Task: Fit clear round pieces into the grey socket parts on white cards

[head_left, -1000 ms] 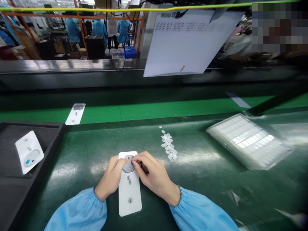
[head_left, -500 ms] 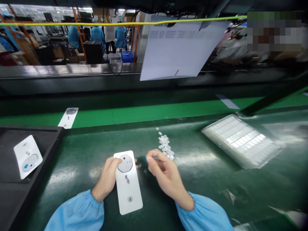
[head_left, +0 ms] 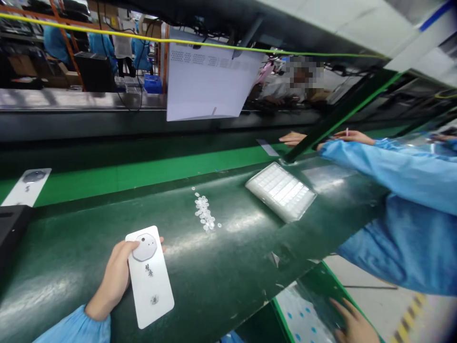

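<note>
While the left hand (head_left: 116, 278) is gripping the white phone back cover (head_left: 150, 276) along its left edge, thumb lying on the upper part beside the grey octagonal camera plate (head_left: 144, 247) and fingertips showing past the right edge, the cover is lying flat on the dark green workbench (head_left: 232, 267), low and left of centre in the head view. The right hand (head_left: 352, 324) is reaching down below the bench edge at the lower right, fingers spread loosely and resting on a sheet with blue dots (head_left: 303, 319); it is holding nothing that can be seen. A small heap of clear round pieces (head_left: 204, 214) is sitting on the bench, above and to the right of the cover and well apart from it. Farther right, a clear plastic tray (head_left: 281, 190) is catching the light. Beyond the bench, a bright green conveyor belt (head_left: 143, 171) is carrying another white cover (head_left: 26, 186) at the far left. A co-worker in a blue sleeve (head_left: 385, 162) is leaning over from the right, with both hands out near the belt. A white sheet (head_left: 209, 81) is hanging above the line.
</note>
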`<state>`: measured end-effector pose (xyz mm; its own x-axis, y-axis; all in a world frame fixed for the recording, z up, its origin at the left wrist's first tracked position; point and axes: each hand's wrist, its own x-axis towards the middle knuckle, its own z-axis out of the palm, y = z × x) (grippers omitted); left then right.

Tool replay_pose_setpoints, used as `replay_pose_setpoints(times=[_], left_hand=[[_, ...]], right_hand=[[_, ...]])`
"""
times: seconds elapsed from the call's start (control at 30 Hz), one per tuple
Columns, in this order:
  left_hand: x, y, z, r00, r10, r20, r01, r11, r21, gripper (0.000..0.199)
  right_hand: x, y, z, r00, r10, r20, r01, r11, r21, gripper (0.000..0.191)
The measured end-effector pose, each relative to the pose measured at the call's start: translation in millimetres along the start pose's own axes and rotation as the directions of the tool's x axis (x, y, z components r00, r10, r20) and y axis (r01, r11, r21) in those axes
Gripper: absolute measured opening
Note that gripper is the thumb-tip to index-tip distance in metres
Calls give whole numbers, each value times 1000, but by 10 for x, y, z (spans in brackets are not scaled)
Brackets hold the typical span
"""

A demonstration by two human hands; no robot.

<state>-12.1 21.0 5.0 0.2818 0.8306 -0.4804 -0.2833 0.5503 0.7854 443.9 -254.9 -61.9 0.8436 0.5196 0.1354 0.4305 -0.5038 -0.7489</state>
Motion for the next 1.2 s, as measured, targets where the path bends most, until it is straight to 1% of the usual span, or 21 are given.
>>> replay_pose_setpoints(times=[0.03,0.07,0.1,0.13,0.17,0.23,0.3,0.37,0.43,0.53,0.63,0.77,0.83,0.87,0.9,0.93,0.97,1.0,1.07,1.13,1.2], left_hand=[[-10,20,13,1000,-6,3,6,1000,-12,55],[-21,40,27,1000,-8,7,8,1000,-18,54],[-33,58,40,1000,-10,12,10,1000,-20,54],[-45,75,51,1000,-12,16,12,1000,-19,55],[-57,88,59,1000,-11,12,11,1000,-17,55],[-74,107,67,1000,-10,1,10,1000,-15,55],[-81,111,68,1000,-11,-6,11,1000,-13,55],[-74,101,62,1000,-6,-4,6,1000,-15,55],[-56,79,49,1000,2,1,-2,1000,-18,56],[-26,41,19,1000,14,14,-14,1000,8,55],[-15,24,-1,999,26,46,-28,999,43,55],[-30,25,3,998,51,45,-53,997,52,60],[-47,7,5,995,75,63,-79,995,67,69],[-57,-11,4,992,105,70,-111,990,92,74],[-69,-34,3,986,147,76,-157,979,134,78],[-82,-60,3,975,206,78,-218,957,191,79],[-94,-86,4,958,274,87,-288,921,262,78],[-105,-110,7,933,343,107,-359,868,344,72],[-119,-144,22,866,469,174,-489,720,491,53],[-119,-160,43,779,579,240,-595,563,573,35],[-107,-165,61,694,668,269,-668,457,587,26]], right_hand=[[-24,-79,59,995,-50,-86,41,994,-102,25],[-51,-217,134,980,-130,-151,99,976,-195,27],[-80,-402,226,956,-229,-185,175,948,-267,29],[-107,-621,336,929,-324,-179,270,924,-272,31],[-131,-859,466,894,-415,-166,380,901,-209,31],[-157,-1330,775,836,-548,28,549,835,-37,27],[-148,-1709,1111,770,-614,176,608,789,90,30],[-112,-1949,1408,729,-638,249,625,768,139,36],[-61,-2061,1613,713,-639,288,635,763,119,41],[12,-2094,1733,697,-616,367,652,758,35,39],[51,-2093,1724,682,-575,452,660,750,-40,33],[-1,-2128,1625,661,-566,492,674,737,-57,32],[-84,-2179,1540,658,-540,525,621,784,28,34],[-139,-2221,1496,656,-502,563,543,833,110,35],[-200,-2275,1459,644,-453,616,425,882,205,37],[-264,-2344,1437,615,-405,677,277,914,295,40],[-330,-2424,1433,573,-366,733,123,923,365,43],[-397,-2514,1452,529,-344,776,-6,913,409,46],[-528,-2704,1554,470,-334,817,-183,869,460,50],[-653,-2871,1706,442,-342,829,-277,827,489,52],[-769,-2983,1854,410,-368,834,-305,807,506,52]])
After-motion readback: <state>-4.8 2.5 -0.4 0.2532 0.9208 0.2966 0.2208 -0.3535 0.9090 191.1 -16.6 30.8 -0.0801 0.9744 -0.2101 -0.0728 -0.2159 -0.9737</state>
